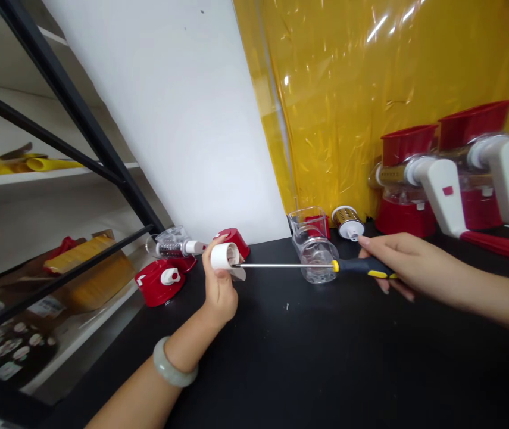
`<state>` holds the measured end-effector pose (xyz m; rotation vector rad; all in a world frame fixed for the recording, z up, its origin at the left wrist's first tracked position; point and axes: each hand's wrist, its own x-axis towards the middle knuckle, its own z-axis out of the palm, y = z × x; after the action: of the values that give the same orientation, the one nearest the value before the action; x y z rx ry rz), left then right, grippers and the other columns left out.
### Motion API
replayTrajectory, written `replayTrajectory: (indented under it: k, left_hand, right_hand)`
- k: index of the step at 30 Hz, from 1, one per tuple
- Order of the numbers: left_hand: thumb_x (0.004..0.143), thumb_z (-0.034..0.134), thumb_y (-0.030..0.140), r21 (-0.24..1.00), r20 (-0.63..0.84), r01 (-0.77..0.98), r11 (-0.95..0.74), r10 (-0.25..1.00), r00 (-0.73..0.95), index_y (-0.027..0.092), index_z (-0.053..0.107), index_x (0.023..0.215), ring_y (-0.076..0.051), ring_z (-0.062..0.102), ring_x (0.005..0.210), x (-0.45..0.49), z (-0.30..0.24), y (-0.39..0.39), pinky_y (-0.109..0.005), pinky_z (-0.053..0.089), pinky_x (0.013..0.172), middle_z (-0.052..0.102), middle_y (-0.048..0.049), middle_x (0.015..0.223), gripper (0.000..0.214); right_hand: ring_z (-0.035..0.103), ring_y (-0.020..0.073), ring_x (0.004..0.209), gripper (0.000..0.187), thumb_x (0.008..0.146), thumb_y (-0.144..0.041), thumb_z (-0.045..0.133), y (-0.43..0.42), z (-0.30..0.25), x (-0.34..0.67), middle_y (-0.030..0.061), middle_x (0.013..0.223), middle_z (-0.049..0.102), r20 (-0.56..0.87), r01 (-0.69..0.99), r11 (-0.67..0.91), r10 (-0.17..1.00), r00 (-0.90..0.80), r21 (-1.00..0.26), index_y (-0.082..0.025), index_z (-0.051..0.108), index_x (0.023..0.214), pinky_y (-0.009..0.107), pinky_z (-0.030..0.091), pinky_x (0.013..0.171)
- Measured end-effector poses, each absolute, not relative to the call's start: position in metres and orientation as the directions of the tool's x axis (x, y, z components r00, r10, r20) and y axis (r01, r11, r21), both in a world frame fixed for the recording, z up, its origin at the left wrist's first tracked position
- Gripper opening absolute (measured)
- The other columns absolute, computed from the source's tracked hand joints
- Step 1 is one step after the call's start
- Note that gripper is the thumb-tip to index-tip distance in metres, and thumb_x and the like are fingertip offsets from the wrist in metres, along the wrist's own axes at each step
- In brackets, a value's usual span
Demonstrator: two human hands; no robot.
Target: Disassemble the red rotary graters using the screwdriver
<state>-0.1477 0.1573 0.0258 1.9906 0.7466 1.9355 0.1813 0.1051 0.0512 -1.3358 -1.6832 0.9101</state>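
Note:
My left hand (pixel 219 292) is closed around a white plastic part (pixel 224 256) with a round, hollow end facing right. In my right hand (pixel 397 259) is a screwdriver (pixel 361 266) with a dark blue and yellow handle. Its long metal shaft lies level, and the tip reaches the opening of the white part; the exact contact inside is hidden. Behind the shaft stands a clear plastic grater housing (pixel 312 244). A metal grater drum (pixel 347 223) with a white end lies just beyond my right hand. Behind my left hand sits a red base (pixel 236 239).
Two red and white rotary graters (pixel 408 196) stand at the right, one crank handle (pixel 499 245) jutting forward. At the left are a red suction base (pixel 159 283) and another drum (pixel 171 249). A black-framed shelf (pixel 124 179) borders the black table (pixel 308 357).

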Motion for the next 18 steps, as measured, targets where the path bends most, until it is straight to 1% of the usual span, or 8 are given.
replayTrajectory:
  k: [2, 4, 6, 7, 9, 12, 15, 18]
  left_hand:
    - [0.089, 0.043, 0.067, 0.498, 0.862, 0.200, -0.844, 0.506, -0.012, 0.021, 0.048, 0.131, -0.019, 0.058, 0.083, -0.147, 0.027, 0.157, -0.032, 0.051, 0.073, 0.059, -0.0098, 0.104, 0.062]
    - [0.092, 0.040, 0.065, 0.485, 0.865, 0.219, -0.847, 0.501, 0.024, 0.021, 0.048, 0.132, -0.017, 0.057, 0.079, -0.145, 0.028, 0.155, -0.031, 0.050, 0.068, 0.058, -0.0091, 0.101, 0.060]
    - [0.094, 0.035, 0.062, 0.487, 0.857, 0.220, -0.845, 0.512, 0.068, 0.021, 0.046, 0.135, -0.016, 0.056, 0.074, -0.143, 0.027, 0.153, -0.029, 0.047, 0.062, 0.058, -0.0076, 0.095, 0.059]
    - [0.095, 0.033, 0.061, 0.493, 0.851, 0.211, -0.844, 0.518, 0.083, 0.022, 0.044, 0.137, -0.016, 0.055, 0.071, -0.142, 0.027, 0.152, -0.028, 0.046, 0.059, 0.058, -0.0067, 0.092, 0.058]
    - [0.096, 0.031, 0.061, 0.507, 0.844, 0.189, -0.841, 0.529, 0.093, 0.024, 0.041, 0.138, -0.015, 0.053, 0.066, -0.141, 0.026, 0.151, -0.027, 0.043, 0.054, 0.058, -0.0056, 0.089, 0.057]
    - [0.095, 0.033, 0.062, 0.504, 0.847, 0.177, -0.846, 0.524, 0.092, 0.024, 0.041, 0.138, -0.015, 0.053, 0.065, -0.141, 0.025, 0.151, -0.028, 0.044, 0.055, 0.059, -0.0053, 0.088, 0.058]
    - [0.093, 0.035, 0.064, 0.520, 0.839, 0.172, -0.837, 0.538, 0.082, 0.023, 0.043, 0.137, -0.016, 0.055, 0.070, -0.143, 0.026, 0.154, -0.030, 0.046, 0.061, 0.058, -0.0053, 0.089, 0.060]
    - [0.094, 0.033, 0.064, 0.556, 0.819, 0.161, -0.815, 0.571, 0.060, 0.023, 0.045, 0.135, -0.016, 0.055, 0.072, -0.145, 0.026, 0.157, -0.031, 0.048, 0.067, 0.058, -0.0049, 0.090, 0.059]
  right_hand:
    - [0.052, 0.0161, 0.040, 0.049, 0.093, -0.058, 0.039, 0.101, 0.053, 0.185, 0.0013, 0.049, 0.059, 0.425, 0.613, 0.403, 0.897, -0.119, -0.679, -0.022, 0.058, 0.066, 0.028, 0.036, 0.039]
    - [0.058, 0.0202, 0.051, 0.039, 0.094, -0.046, 0.040, 0.096, 0.055, 0.189, 0.0033, 0.057, 0.062, 0.709, 0.730, 0.580, 0.679, -0.190, -0.360, -0.023, 0.060, 0.069, 0.032, 0.042, 0.047]
    - [0.062, 0.0227, 0.057, 0.027, 0.092, -0.038, 0.045, 0.091, 0.057, 0.194, 0.0050, 0.066, 0.065, 0.840, 0.752, 0.652, 0.461, -0.287, -0.100, -0.025, 0.063, 0.076, 0.036, 0.045, 0.051]
    - [0.063, 0.0234, 0.060, 0.021, 0.091, -0.036, 0.049, 0.089, 0.057, 0.197, 0.0053, 0.070, 0.066, 0.867, 0.742, 0.670, 0.384, -0.319, -0.024, -0.026, 0.065, 0.080, 0.037, 0.047, 0.054]
    - [0.065, 0.0236, 0.066, 0.012, 0.089, -0.032, 0.055, 0.086, 0.057, 0.200, 0.0050, 0.076, 0.068, 0.889, 0.714, 0.699, 0.300, -0.345, 0.041, -0.028, 0.067, 0.088, 0.037, 0.052, 0.059]
    - [0.067, 0.0222, 0.070, 0.009, 0.088, -0.031, 0.061, 0.086, 0.057, 0.200, 0.0040, 0.081, 0.069, 0.905, 0.663, 0.748, 0.254, -0.340, 0.039, -0.029, 0.067, 0.095, 0.036, 0.055, 0.066]
    - [0.066, 0.0194, 0.068, 0.011, 0.087, -0.027, 0.066, 0.084, 0.060, 0.197, 0.0027, 0.082, 0.066, 0.922, 0.579, 0.815, 0.205, -0.328, 0.025, -0.029, 0.066, 0.097, 0.033, 0.056, 0.062]
    - [0.065, 0.0180, 0.071, 0.022, 0.082, -0.018, 0.071, 0.079, 0.062, 0.192, 0.0017, 0.084, 0.062, 0.933, 0.493, 0.870, 0.163, -0.321, 0.018, -0.030, 0.063, 0.099, 0.032, 0.054, 0.060]
